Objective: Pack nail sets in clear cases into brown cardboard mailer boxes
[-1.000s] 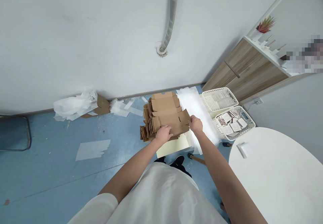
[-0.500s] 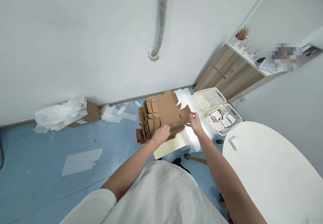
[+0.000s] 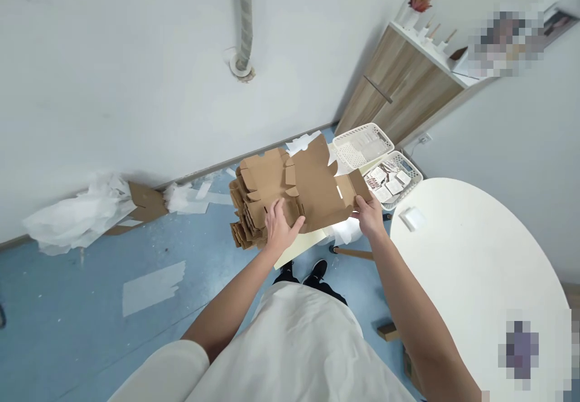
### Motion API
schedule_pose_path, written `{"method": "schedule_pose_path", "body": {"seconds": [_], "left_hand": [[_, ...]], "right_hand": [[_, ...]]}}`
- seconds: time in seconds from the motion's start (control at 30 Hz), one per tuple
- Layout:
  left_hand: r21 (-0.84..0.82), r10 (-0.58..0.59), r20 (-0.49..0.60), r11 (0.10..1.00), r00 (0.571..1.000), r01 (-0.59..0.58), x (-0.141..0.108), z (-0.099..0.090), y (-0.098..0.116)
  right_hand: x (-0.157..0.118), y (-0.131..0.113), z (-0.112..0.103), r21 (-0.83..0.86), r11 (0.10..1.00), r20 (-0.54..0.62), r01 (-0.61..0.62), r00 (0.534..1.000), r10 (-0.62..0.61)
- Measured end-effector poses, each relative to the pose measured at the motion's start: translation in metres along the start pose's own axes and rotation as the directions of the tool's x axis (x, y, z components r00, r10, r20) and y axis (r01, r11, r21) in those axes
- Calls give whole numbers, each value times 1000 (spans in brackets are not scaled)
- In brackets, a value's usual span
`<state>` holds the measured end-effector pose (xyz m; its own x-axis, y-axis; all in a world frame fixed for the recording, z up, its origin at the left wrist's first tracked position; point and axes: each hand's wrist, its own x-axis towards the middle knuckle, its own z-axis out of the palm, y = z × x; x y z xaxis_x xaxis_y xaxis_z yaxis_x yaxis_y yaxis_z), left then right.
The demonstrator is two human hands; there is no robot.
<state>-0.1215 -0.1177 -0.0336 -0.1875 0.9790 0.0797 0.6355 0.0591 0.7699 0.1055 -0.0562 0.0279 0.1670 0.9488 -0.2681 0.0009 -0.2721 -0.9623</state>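
In the head view, a flattened cardboard box (image 3: 317, 187) is lifted partly off a stack of flat cardboard boxes (image 3: 265, 175). My right hand (image 3: 369, 213) pinches the slotted end flap of that lifted box. Fingers spread, my left hand (image 3: 281, 228) is over the near side of the stack. Its thumb is close to the lifted box's left edge, and I cannot tell whether it touches. Beneath the cardboard, a pale yellow board (image 3: 301, 246) and white sheeting (image 3: 347, 231) show in part.
Two white plastic baskets stand right of the stack: one with clear packaging (image 3: 362, 145), one with small white cards (image 3: 393, 179). A round white table (image 3: 457, 257) is at the right. Crumpled white wrapping (image 3: 77, 211) lies along the wall, and a wooden cabinet (image 3: 408, 75) stands behind.
The top flattened box has shifted right and off the stack in my right hand. My left hand has loosened and spread its fingers. The camera view has turned right and down.
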Motion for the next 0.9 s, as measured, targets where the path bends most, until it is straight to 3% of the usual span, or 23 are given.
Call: {"method": "schedule_pose_path", "body": {"seconds": [0.07,0.13,0.27,0.43,0.57,0.7,0.83,0.9], "left_hand": [[-74,-120,88,989,989,126,4,13,5],[-155,-169,212,967,963,203,5,30,13],[-270,-122,348,936,930,224,2,63,34],[-339,50,422,935,905,106,-10,100,71],[-353,180,489,935,853,5,-28,137,109],[-227,300,513,951,804,-210,-49,177,150],[-174,374,611,923,697,-342,-65,218,194],[-165,383,622,917,683,-363,-72,240,213]], "right_hand": [[-10,-1,-20,77,997,-69,27,997,-21],[-23,2,-42,142,988,-151,64,988,-42],[-54,15,-86,215,968,-308,126,950,-55],[-100,42,-149,210,955,-523,211,849,-73],[-138,67,-207,163,972,-626,170,779,-31],[-170,97,-269,89,991,-718,103,696,-8],[-194,124,-327,-17,999,-732,-42,681,16],[-204,134,-350,-63,991,-743,-119,668,33]]}}
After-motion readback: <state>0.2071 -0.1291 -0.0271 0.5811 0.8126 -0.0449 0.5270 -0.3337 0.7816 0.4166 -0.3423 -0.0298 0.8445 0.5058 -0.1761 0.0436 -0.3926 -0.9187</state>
